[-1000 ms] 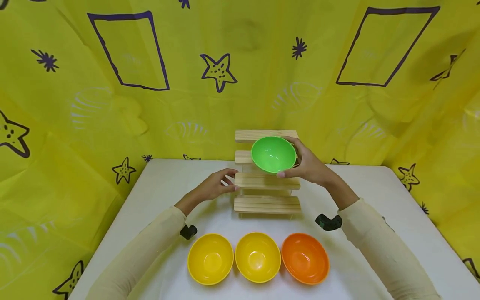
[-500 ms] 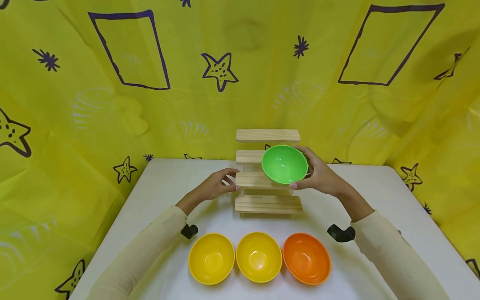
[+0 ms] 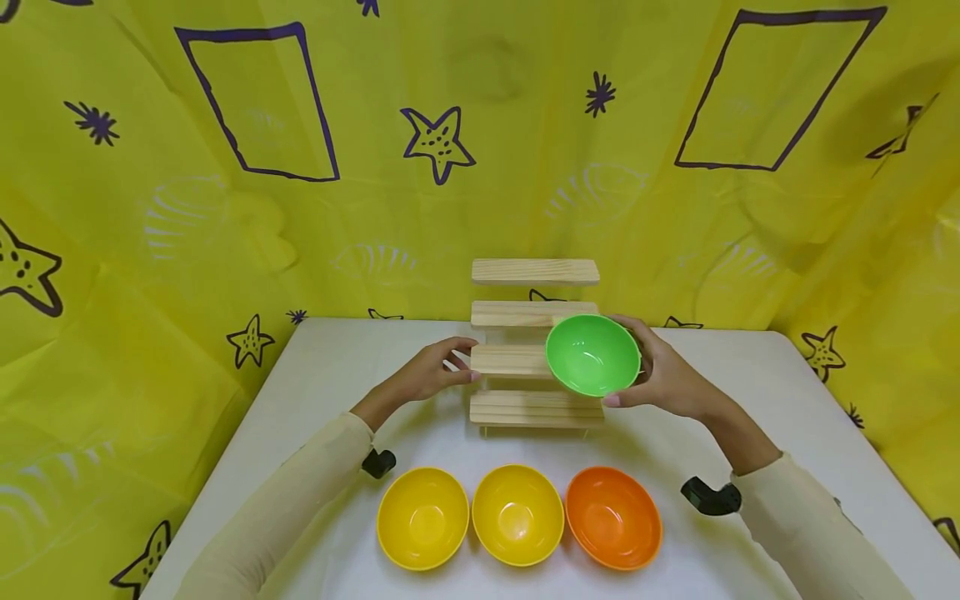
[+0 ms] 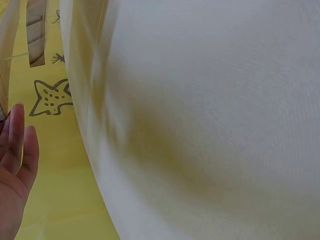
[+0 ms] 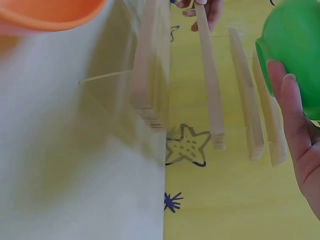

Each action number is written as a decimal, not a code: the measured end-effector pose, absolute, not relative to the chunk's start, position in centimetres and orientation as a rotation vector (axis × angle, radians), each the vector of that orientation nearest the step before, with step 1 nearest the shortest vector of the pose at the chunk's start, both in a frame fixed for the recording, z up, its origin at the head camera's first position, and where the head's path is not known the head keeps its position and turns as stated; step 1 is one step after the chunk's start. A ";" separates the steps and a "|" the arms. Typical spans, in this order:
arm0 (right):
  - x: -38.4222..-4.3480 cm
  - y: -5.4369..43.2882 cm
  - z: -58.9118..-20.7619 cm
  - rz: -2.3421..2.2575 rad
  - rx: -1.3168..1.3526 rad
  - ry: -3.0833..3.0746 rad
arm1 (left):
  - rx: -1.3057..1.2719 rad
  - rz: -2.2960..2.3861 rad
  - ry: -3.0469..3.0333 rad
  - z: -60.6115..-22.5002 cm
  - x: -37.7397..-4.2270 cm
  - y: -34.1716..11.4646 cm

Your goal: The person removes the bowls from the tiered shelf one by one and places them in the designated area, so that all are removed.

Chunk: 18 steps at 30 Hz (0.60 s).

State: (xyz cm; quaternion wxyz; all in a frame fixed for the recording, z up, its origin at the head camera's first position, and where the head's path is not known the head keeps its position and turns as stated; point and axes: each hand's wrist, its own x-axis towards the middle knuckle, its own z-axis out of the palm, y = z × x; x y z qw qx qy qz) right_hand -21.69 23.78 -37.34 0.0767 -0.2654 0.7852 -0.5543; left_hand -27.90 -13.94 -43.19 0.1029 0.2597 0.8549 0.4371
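Observation:
A green bowl (image 3: 592, 357) is held by its right side in my right hand (image 3: 671, 375), its inside facing the head camera. It overlaps the right ends of the middle boards of a tiered wooden stand (image 3: 510, 361). At the stand's left, my left hand (image 3: 426, 372) pinches the end of the second board from the bottom, thumb in front. The right wrist view has fingers (image 5: 292, 100) against the green bowl's outside, with the stand's boards (image 5: 247, 100) beside it. In the left wrist view only part of the left hand (image 4: 17, 170) shows.
Two yellow bowls (image 3: 423, 518) and an orange bowl (image 3: 613, 518) stand in a row at the front of the white table (image 3: 330, 350). Behind the stand hangs a yellow curtain (image 3: 525, 192) with dark starfish drawings, also covering both sides.
My right hand has brought the green bowl down and to the right, from before the stand's upper boards to beside its middle ones. The left hand stays on the stand.

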 end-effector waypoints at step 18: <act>-17.8 27.2 -39.0 -1.641 -0.815 2.356 | 0.757 1.268 2.529 -43.2 -28.0 -13.9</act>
